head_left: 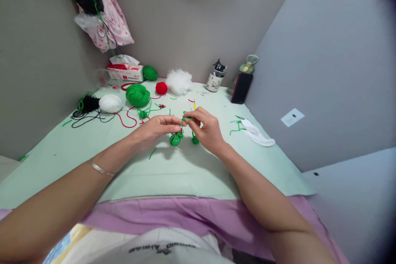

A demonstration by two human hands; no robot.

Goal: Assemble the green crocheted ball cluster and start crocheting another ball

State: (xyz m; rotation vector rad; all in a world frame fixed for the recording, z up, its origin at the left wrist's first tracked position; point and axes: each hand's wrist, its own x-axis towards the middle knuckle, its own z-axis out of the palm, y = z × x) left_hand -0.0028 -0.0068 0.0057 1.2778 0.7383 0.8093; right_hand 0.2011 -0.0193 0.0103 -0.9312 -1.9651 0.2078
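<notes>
My left hand (154, 131) is closed, with thumb and fingertips pinching a green yarn strand (182, 121) above a small crocheted piece. From this hand hangs a round green crocheted ball (175, 140) with a dark band and bits of red above it. My right hand (206, 127) pinches the same strand close to the left fingertips. A second small green ball (195, 140) hangs below the right fingers. Behind the right hand a yellow-handled thin tool (194, 106) shows; whether the hand holds it I cannot tell.
Yarn balls lie at the back left: green (137, 95), white (110, 103), black (89, 103) and red (161, 88). White stuffing (179, 81), a pen cup (215, 81), a phone (242, 88) and a tissue box (126, 72) line the back. White cloth (257, 133) lies right.
</notes>
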